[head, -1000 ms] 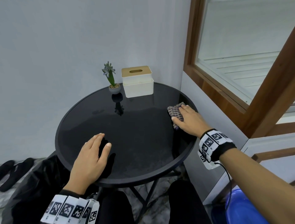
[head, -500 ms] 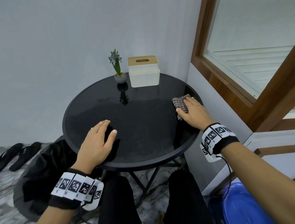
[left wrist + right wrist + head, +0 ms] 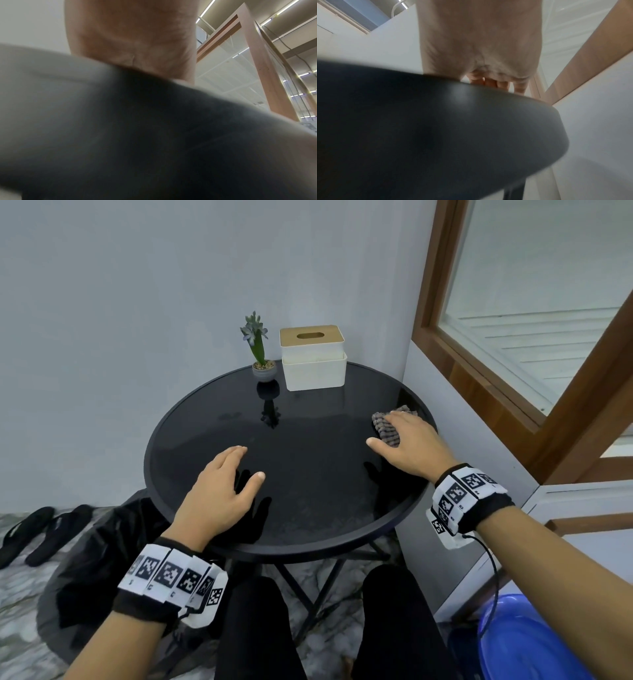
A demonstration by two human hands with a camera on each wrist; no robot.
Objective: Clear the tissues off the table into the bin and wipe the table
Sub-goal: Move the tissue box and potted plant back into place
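The round black glass table (image 3: 308, 508) carries no loose tissues in the head view. My left hand (image 3: 226, 477) lies flat on its near left part, fingers straight, holding nothing. My right hand (image 3: 407, 440) presses flat on a checked grey cloth (image 3: 385, 429) at the table's right rim. In the left wrist view only my left hand's (image 3: 133, 40) palm shows above the blurred table (image 3: 154, 135). The right wrist view shows my right hand (image 3: 479, 40) with its fingers (image 3: 489, 82) reaching over the dark table (image 3: 436, 121). The cloth is hidden there.
A white tissue box (image 3: 311, 357) with a wooden lid and a small potted plant (image 3: 262, 354) stand at the table's back edge. A black bin bag (image 3: 102, 542) sits on the floor at left, dark slippers (image 3: 30, 532) beyond it. A blue basin (image 3: 531, 645) lies at right.
The head view has pulled back and tilted, so the table sits lower and more central. Both hands keep about the same places on the table, the right one still on the cloth.
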